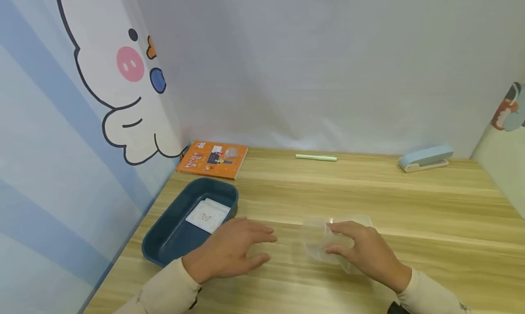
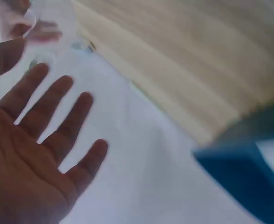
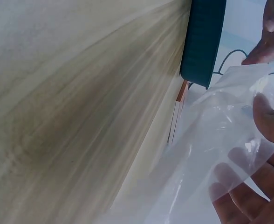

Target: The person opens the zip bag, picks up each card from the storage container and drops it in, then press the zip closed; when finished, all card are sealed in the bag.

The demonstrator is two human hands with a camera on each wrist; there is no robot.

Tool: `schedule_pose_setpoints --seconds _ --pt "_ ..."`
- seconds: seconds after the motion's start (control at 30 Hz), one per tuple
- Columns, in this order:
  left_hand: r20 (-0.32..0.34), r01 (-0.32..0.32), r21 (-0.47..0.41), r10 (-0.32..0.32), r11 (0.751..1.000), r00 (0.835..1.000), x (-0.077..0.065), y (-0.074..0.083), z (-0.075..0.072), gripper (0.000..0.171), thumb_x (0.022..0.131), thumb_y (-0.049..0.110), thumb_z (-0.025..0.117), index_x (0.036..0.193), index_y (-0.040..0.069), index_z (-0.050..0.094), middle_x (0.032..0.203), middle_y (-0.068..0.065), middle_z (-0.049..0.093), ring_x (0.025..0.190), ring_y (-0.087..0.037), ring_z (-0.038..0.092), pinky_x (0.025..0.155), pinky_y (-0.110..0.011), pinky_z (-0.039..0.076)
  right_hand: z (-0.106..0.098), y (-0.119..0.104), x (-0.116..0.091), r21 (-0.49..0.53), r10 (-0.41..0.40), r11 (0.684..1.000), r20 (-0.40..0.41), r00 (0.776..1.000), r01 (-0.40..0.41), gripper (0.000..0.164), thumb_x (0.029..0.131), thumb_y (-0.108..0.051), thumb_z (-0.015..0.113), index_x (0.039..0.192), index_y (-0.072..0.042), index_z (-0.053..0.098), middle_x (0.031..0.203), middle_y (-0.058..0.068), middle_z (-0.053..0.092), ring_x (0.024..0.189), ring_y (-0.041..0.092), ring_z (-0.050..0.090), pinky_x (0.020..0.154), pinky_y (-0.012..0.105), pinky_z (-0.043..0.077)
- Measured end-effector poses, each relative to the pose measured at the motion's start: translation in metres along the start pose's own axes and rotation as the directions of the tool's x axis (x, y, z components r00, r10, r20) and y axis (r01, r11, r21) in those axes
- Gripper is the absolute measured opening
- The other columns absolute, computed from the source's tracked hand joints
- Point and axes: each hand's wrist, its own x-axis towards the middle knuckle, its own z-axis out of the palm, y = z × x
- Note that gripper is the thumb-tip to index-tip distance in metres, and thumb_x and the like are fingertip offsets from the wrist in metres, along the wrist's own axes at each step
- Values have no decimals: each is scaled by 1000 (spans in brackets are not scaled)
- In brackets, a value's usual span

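Note:
Between the thumb and fingers of my right hand (image 1: 371, 252) is a clear plastic bag (image 1: 317, 243), held just above the table. In the right wrist view the thin, crinkled bag (image 3: 221, 126) hangs across the fingers, which show through it, with the thumb on its near side. My left hand (image 1: 234, 248) is held with fingers spread and nothing in it, beside the dark blue tray (image 1: 168, 220). The left wrist view shows its palm and separated fingers (image 2: 65, 126). Inside the tray lie white square packets (image 1: 208, 215) with a small printed drawing.
An orange book (image 1: 215, 160) lies behind the tray at the back left. Along the back edge are a pale green pen (image 1: 316, 157) and, to the right, a light blue stapler (image 1: 426, 159). Pale curtains (image 1: 307, 68) enclose the wooden table (image 1: 410, 204).

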Motion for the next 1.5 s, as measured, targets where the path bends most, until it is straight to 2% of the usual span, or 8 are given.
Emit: schedule_pose_setpoints --seconds 0.13,0.3,0.37,0.67,0.87,0.97,1.17,1.5 --pt "3 218 106 -220 970 976 -17 -20 -22 36 92 33 73 123 15 72 124 -3 68 108 -22 65 89 -45 52 -10 4 -2 53 139 989 44 989 -141 44 82 -23 84 118 -1 72 116 12 72 104 30 69 84 47 55" --pt "195 530 46 -528 847 826 -28 -39 -22 35 94 30 72 117 4 70 112 -11 69 94 -29 68 77 -50 54 -18 13 -7 74 189 979 37 981 -191 44 86 -24 80 121 1 70 119 14 70 106 33 68 85 52 53" --pt "221 558 20 -548 830 807 -28 -42 -15 32 95 26 70 116 2 70 111 -14 70 94 -33 68 78 -54 53 -19 18 -8 57 183 981 13 983 -183 46 85 -25 81 122 1 70 119 13 70 105 33 68 85 52 54" --pt "111 483 -16 -479 875 871 -6 -33 5 10 91 15 69 95 7 70 88 -7 69 72 -18 59 64 -48 50 -22 33 -12 4 160 987 -52 986 -160 49 81 -25 84 122 -3 71 118 12 71 92 28 71 78 50 56" --pt "127 463 -4 -459 886 879 5 -28 -1 22 94 28 71 107 10 74 100 -5 73 84 -21 68 71 -50 54 -25 38 -10 -30 95 995 -81 992 -98 51 78 -24 86 121 -3 71 117 12 71 103 34 69 83 52 54" --pt "123 449 13 -448 893 886 9 -40 -13 27 95 28 71 115 12 74 104 -1 73 91 -20 69 75 -48 55 -27 41 -7 -61 52 996 -108 993 -59 52 75 -23 88 120 -3 72 114 12 72 101 33 69 81 50 55" --pt "145 298 49 -302 953 942 20 -87 -25 26 92 17 75 116 9 73 104 -1 70 95 -20 66 80 -42 54 -29 46 -6 -74 34 996 -127 991 -44 50 73 -21 89 117 -3 73 112 9 73 98 30 70 80 49 55" --pt "263 235 213 -287 949 921 22 -124 4 77 70 24 94 135 4 59 137 -14 54 124 -33 55 97 -48 48 -25 56 -9 -126 -43 992 -176 983 21 46 69 -18 90 110 -2 76 107 6 74 93 25 72 77 40 56"
